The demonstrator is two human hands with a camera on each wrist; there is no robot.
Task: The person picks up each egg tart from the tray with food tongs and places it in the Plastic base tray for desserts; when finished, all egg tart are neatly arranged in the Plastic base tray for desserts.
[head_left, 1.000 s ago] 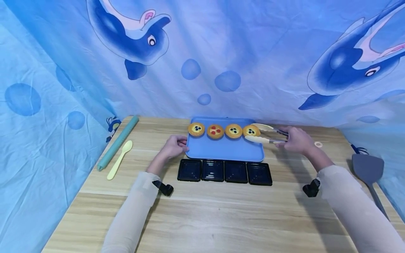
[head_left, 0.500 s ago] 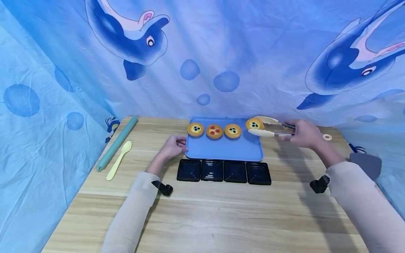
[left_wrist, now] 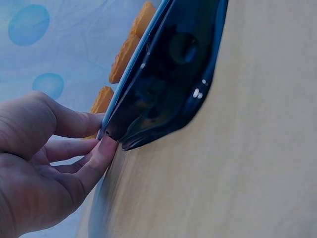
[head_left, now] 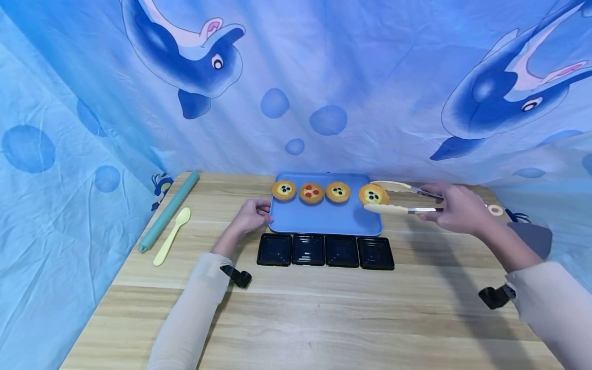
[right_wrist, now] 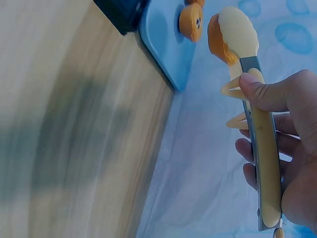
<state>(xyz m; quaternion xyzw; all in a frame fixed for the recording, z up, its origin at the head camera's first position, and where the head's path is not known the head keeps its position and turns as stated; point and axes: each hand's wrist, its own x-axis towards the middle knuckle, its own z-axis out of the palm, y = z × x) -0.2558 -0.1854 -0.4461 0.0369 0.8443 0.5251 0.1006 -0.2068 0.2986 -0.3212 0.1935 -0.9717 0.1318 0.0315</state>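
Observation:
My right hand (head_left: 460, 208) grips a pair of cream-tipped tongs (right_wrist: 265, 163) with metal arms. Between the tong tips is a blueberry-topped tart (head_left: 373, 195), raised above the right end of a blue tray (head_left: 324, 221). With thumb and fingertips my left hand (left_wrist: 54, 153) pinches the tray's left edge, also seen in the head view. Along the tray's back lie a blueberry tart (head_left: 283, 190), a tart with red fruit (head_left: 311, 193) and another blueberry tart (head_left: 338, 192).
Several square black containers (head_left: 308, 250) stand in a row just in front of the tray. A teal rolled tube (head_left: 170, 210) and a pale yellow spoon (head_left: 172, 237) lie at left. A grey spatula (head_left: 532, 237) lies at the right edge, partly behind my right arm.
The tongs have lifted the rightmost tart off the tray, and my right hand has moved right and nearer to me. My left hand stays at the tray edge.

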